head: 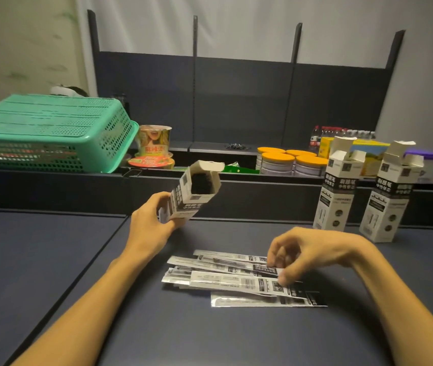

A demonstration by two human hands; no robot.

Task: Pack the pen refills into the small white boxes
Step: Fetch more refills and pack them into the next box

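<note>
The left hand (pixel 149 220) is clamped round a small white box (pixel 191 192), tilted, flaps open, dark refill ends packed inside. The right hand (pixel 307 253) pinches one packet from the refill packets (pixel 236 278) heaped on the table (pixel 51 260). Two more boxes (pixel 338 188) stand upright at right (flaps open, contents hidden).

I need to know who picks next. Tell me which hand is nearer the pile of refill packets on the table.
Right. The right hand is on the pile of refill packets, fingers touching the top ones. The left hand is up and left of it, holding an open white box.
</note>
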